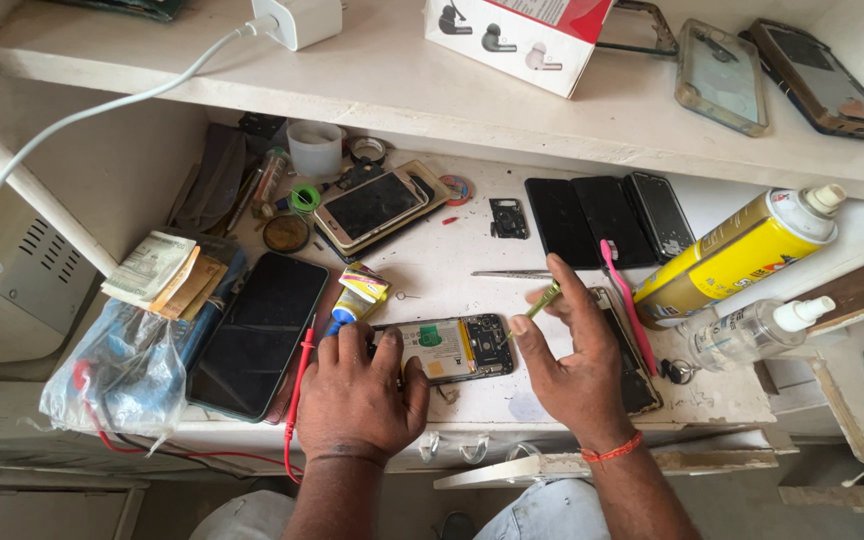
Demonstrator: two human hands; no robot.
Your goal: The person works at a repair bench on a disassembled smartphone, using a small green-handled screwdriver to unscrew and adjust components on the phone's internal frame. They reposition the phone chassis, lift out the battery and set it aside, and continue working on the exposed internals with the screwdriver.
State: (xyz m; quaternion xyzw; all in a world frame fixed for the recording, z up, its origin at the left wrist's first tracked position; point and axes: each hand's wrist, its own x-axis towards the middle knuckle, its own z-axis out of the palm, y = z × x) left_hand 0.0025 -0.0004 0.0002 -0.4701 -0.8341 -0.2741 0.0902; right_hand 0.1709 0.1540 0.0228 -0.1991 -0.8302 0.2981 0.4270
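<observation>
left hand (357,395): bare, no sleeve | right hand (577,365): bare, orange thread band (612,451) on wrist | legs: light blue jeans (537,510)
</observation>
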